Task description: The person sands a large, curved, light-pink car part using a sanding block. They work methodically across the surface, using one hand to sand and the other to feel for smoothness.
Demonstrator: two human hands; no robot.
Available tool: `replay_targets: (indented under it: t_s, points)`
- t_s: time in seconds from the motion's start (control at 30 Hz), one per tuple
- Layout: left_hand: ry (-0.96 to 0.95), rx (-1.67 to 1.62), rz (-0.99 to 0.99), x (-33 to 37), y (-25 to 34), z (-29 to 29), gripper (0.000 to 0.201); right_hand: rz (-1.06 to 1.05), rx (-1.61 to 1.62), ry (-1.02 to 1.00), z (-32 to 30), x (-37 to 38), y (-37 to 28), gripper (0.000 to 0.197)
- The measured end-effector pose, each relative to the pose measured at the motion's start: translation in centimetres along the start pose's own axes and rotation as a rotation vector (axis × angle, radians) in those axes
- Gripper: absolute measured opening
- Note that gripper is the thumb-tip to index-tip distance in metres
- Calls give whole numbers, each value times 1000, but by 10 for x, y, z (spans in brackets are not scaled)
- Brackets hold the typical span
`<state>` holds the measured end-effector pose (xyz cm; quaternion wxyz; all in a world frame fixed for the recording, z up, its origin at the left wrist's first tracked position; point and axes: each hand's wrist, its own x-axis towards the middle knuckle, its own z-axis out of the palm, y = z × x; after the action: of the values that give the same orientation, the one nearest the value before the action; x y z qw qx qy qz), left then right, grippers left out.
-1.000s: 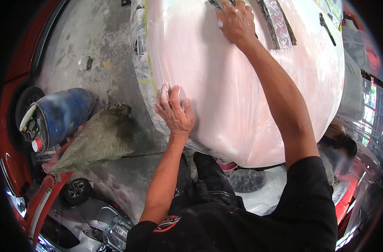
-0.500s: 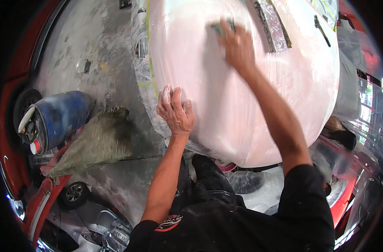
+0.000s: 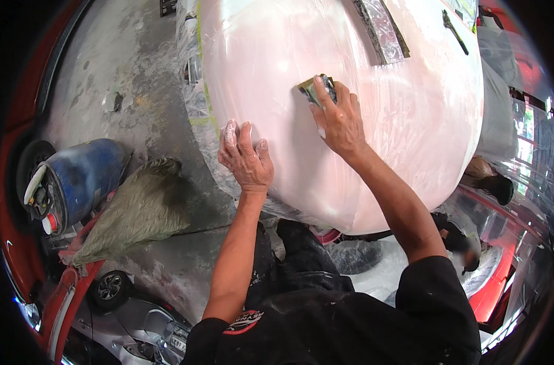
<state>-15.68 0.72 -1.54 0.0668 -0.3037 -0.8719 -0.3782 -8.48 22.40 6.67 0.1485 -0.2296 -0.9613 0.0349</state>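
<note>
Pale pink and white, a broad rounded panel (image 3: 398, 152) is extending beneath both hands and showing glossy, whitish streaks. The right hand (image 3: 345, 125) is gripping a small dark rectangular block (image 3: 307, 91) with a greenish edge, fingers bending over it, and is apparently holding it flat against the panel, ahead and to the right of the left hand (image 3: 246, 161). The left hand is grasping nothing visible; its fingers are standing slightly apart, tips whitened, at the panel's near left border. How much weight it is bearing cannot be told.

Just left of that hand, a thin yellow-green tape line (image 3: 203, 79) is following the border, with clear crinkled plastic sheeting (image 3: 187, 36) lying outside it. Beyond the right hand and to its right, a long flat strip with dark edges and a translucent middle (image 3: 387, 33) is resting on the panel; farther right, a slim black tool-like piece (image 3: 455, 36) is lying.

Risks, in judgement: uneven finger pressure could be tilting the block, letting a corner score the panel. Slick residue could be loosening either hand's hold. A sideways slip of the left hand could be lifting the tape line. An overlong reach by the right hand could be knocking the strip, causing scratches.
</note>
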Motion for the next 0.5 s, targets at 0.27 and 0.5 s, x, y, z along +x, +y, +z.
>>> replay_targets:
  t_s: [0.27, 0.5]
  points:
    - [31, -47, 30, 0, 8, 6, 50, 82, -256, -109, -5, 112, 32, 48]
    - [29, -9, 20, 0, -1, 2, 50, 9, -62, -125, -11, -15, 8, 68]
